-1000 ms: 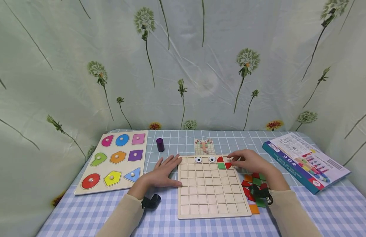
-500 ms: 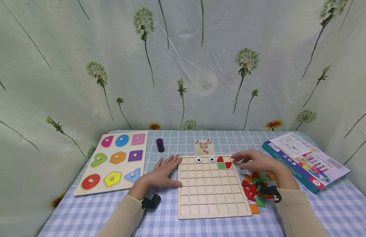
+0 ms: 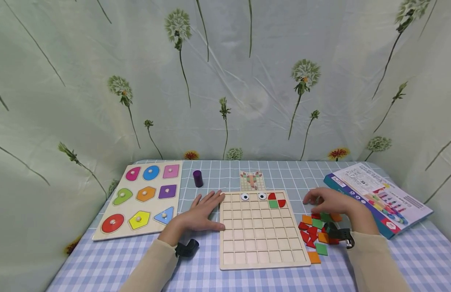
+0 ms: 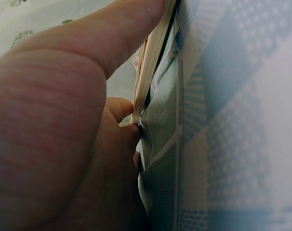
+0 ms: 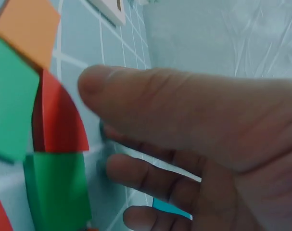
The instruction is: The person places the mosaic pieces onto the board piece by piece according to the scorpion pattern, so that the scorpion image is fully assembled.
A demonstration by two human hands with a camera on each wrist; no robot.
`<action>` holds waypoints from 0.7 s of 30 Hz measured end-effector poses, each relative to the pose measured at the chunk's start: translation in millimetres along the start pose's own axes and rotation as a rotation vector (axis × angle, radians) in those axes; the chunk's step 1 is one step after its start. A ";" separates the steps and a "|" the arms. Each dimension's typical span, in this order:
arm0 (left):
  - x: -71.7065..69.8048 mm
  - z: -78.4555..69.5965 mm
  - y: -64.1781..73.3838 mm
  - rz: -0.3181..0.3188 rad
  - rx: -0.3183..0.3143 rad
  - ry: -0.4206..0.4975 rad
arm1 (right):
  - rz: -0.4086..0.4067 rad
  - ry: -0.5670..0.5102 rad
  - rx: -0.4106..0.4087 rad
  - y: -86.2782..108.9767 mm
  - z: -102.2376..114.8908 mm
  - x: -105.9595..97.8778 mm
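A wooden grid board (image 3: 261, 239) lies on the cloth in the head view. Along its top sit two eye tiles (image 3: 245, 196), two red quarter-round tiles (image 3: 281, 203) and a green square tile (image 3: 273, 204). My left hand (image 3: 201, 215) rests at the board's left edge; thumb and fingertips touch it, fingers extended. To the right of the board, my right hand (image 3: 331, 200) hovers at the far side of a loose heap of red, green and orange tiles (image 3: 321, 249). In the right wrist view its thumb (image 5: 150, 96) is apart from a red tile (image 5: 61, 115), holding nothing.
Behind the board lies a pattern card (image 3: 252, 186), with a purple cylinder (image 3: 197, 178) to its left. A knobbed shape puzzle (image 3: 137, 202) occupies the left side. A flat toy box (image 3: 378, 198) lies at the right. A patterned curtain (image 3: 225, 81) hangs behind the table.
My right hand has moved off the board's top right corner, rightward and nearer, to the loose tiles. The left hand and the tiles on the board stay in place.
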State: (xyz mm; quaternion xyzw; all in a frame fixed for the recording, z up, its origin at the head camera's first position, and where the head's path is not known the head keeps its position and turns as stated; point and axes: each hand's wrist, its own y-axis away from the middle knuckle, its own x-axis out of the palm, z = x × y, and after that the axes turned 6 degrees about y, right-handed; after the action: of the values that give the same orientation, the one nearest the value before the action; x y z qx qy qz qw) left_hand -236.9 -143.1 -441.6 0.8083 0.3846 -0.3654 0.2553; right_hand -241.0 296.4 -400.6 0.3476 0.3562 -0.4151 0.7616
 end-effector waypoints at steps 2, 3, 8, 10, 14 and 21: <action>-0.1 -0.4 0.0 0.000 0.000 0.001 | 0.022 -0.015 0.013 0.5 -2.9 -0.7; -0.1 -0.5 0.0 0.000 -0.001 0.001 | 0.035 -0.028 0.024 0.6 -4.1 -0.9; -0.5 -1.6 0.0 0.000 -0.006 0.008 | 0.079 -0.060 0.033 1.4 -9.0 -1.7; -0.7 -1.7 0.0 0.000 -0.008 0.008 | 0.087 -0.060 0.028 1.9 -9.9 -1.6; -0.9 -1.4 -0.4 0.002 -0.010 0.000 | 0.087 -0.067 0.032 2.9 -10.0 -0.7; -1.3 -1.9 -0.1 -0.004 -0.011 -0.002 | 0.057 -0.065 0.043 0.4 -11.9 1.8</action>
State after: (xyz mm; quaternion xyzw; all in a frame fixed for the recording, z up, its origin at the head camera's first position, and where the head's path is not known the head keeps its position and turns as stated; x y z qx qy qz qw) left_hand -236.7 -142.2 -439.5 0.8057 0.3881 -0.3646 0.2595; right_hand -243.0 305.7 -408.0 0.3605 0.3122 -0.4117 0.7766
